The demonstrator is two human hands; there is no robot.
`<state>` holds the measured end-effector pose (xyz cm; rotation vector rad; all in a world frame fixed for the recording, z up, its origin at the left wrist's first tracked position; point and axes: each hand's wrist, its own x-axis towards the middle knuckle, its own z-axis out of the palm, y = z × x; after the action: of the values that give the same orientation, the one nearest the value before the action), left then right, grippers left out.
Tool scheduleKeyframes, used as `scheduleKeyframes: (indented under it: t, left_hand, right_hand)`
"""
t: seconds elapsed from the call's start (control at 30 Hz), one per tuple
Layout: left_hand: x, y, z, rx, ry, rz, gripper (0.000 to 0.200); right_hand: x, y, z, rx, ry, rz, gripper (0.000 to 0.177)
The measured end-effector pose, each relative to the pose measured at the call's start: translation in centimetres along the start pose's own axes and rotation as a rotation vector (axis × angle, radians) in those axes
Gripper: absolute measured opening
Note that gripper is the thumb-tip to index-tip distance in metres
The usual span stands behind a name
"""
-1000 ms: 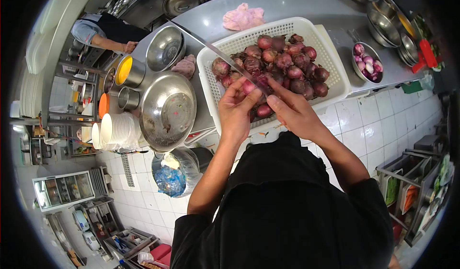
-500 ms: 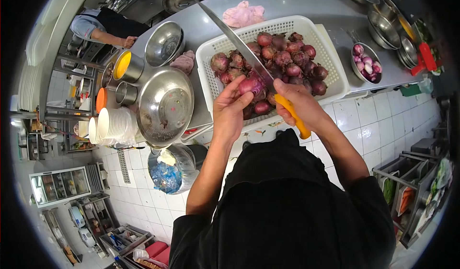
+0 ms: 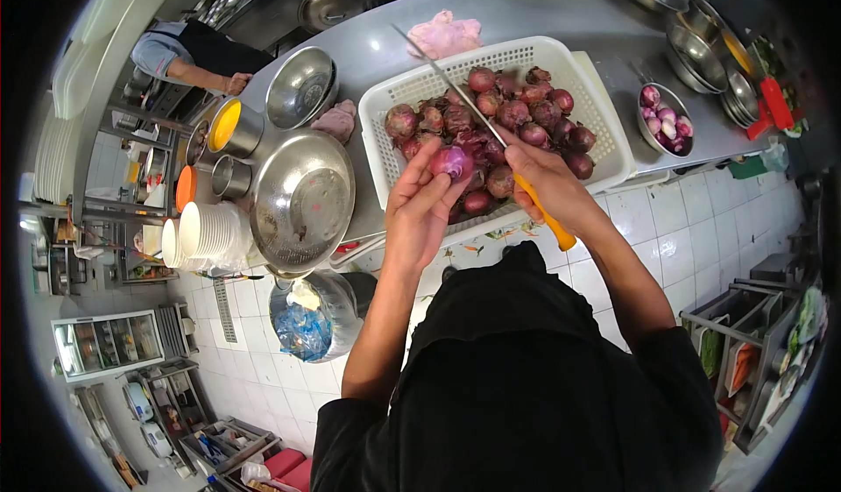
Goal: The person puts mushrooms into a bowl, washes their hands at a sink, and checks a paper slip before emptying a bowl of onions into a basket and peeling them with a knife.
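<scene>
My left hand (image 3: 418, 205) grips a red onion (image 3: 452, 162) between thumb and fingers, over the near edge of a white perforated basket (image 3: 374, 133). The onion looks smooth and bright purple, partly covered by my fingers. My right hand (image 3: 550, 184) is closed around the yellow handle of a large knife (image 3: 550, 216). Its blade points away to the upper left, edge-on, crossing above the basket just right of the held onion. Beneath both hands, the basket holds a heap of red onions (image 3: 531, 113) with dry skins.
A metal bowl of peeled onions (image 3: 666, 122) stands right of the basket. At left are a wide steel basin (image 3: 302, 198), stacked white cups (image 3: 213, 227) and a nested bowl (image 3: 300, 87). Pink cloths (image 3: 445, 34) lie on the counter. A person's arm (image 3: 206, 75) shows across the counter.
The knife blade has turned from showing its broad side to nearly edge-on, and its tip has dropped. The onion in my left hand has rotated, showing a smoother, brighter face.
</scene>
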<state>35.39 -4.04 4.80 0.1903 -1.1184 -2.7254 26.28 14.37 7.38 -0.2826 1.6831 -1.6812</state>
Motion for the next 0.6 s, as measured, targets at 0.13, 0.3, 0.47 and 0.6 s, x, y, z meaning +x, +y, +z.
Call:
scheduleKeyframes:
  t: [0.13,0.3,0.47,0.6]
  left_hand:
    - [0.6,-0.2,-0.5,-0.026,0.041,-0.018,0.043]
    - [0.8,-0.8,0.1,0.143,0.148,0.076,0.04]
    - [0.6,-1.4,1.2,0.191,0.187,0.145,0.037]
    - [0.6,-2.2,0.6,0.264,0.199,0.236,0.034]
  right_hand:
    - [0.5,0.4,-0.7,-0.043,0.006,0.016,0.058]
    - [-0.4,-0.6,0.5,-0.075,0.042,0.019,0.066]
    - [-1.1,1.7,3.3,-0.355,0.118,-0.372,0.068]
    - [-1.9,0.2,3.9,-0.494,0.094,-0.345,0.067]
